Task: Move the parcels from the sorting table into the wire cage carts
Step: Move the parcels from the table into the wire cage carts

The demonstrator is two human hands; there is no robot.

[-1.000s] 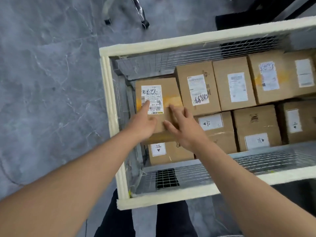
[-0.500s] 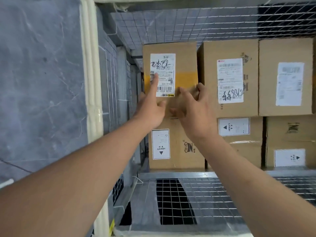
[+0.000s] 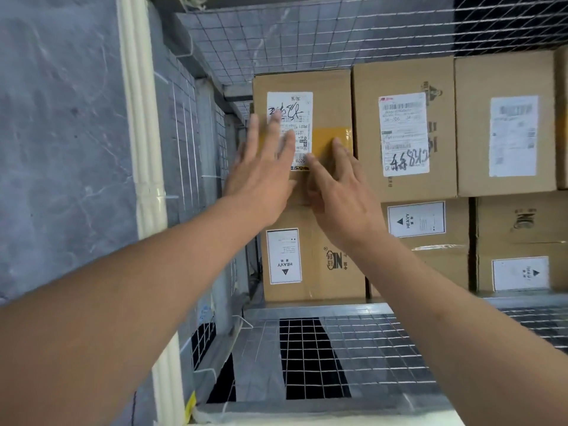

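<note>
A brown cardboard parcel (image 3: 329,96) with a white shipping label and a yellow tape strip sits at the left end of the top layer inside the wire cage cart (image 3: 141,149). My left hand (image 3: 261,173) lies flat on the label with straight, spread fingers. My right hand (image 3: 341,195) lies beside it with straight fingers over the yellow tape. Beneath this parcel stands another carton (image 3: 313,262) with a HEAVY sticker.
More cartons fill the cart to the right: one with handwriting on its label (image 3: 402,133), another (image 3: 507,124) beyond it, and a lower row (image 3: 519,241). Wire mesh (image 3: 353,348) forms the near wall. Grey marble floor (image 3: 61,118) lies left of the cream frame.
Both hands went from holding the parcel's near end to lying flat on its top with fingers straightened. The parcel now sits flush beside its neighbour, and my view has moved closer into the cart.
</note>
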